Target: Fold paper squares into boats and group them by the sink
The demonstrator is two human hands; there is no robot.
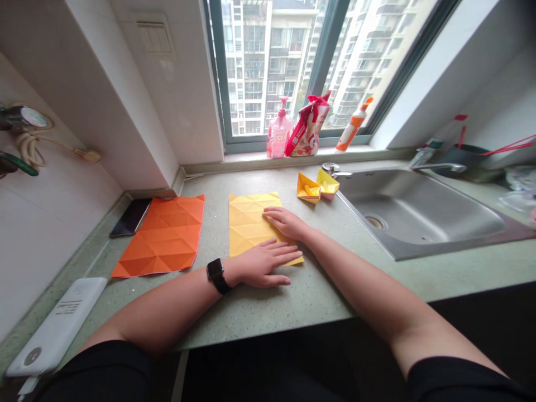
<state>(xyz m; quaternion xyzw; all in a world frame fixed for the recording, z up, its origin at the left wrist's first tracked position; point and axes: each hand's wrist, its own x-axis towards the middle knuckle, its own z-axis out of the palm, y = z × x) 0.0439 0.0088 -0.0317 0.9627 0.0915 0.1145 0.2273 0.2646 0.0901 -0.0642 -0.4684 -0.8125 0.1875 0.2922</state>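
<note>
My left hand [263,264] lies flat with its fingers spread over the lower part of a sheet of creased yellow paper [247,223]. A black smartwatch [215,269] sits on that wrist. My right hand [285,221] rests on the sheet's right side, fingertips pointing left, and nothing is gripped. Two small folded paper boats stand just beyond it: a yellow-orange one [309,188] and a yellow one [328,184]. To the left, a creased orange paper sheet [161,237] lies flat on the speckled green countertop [310,296].
A black phone [130,218] lies beside the orange sheet, and a white power bank [56,326] sits near the front left. A steel sink [419,212] is set in the counter at right. A pink pump bottle [278,134], a red-and-white bag [307,125] and an orange-capped bottle [354,125] stand on the windowsill.
</note>
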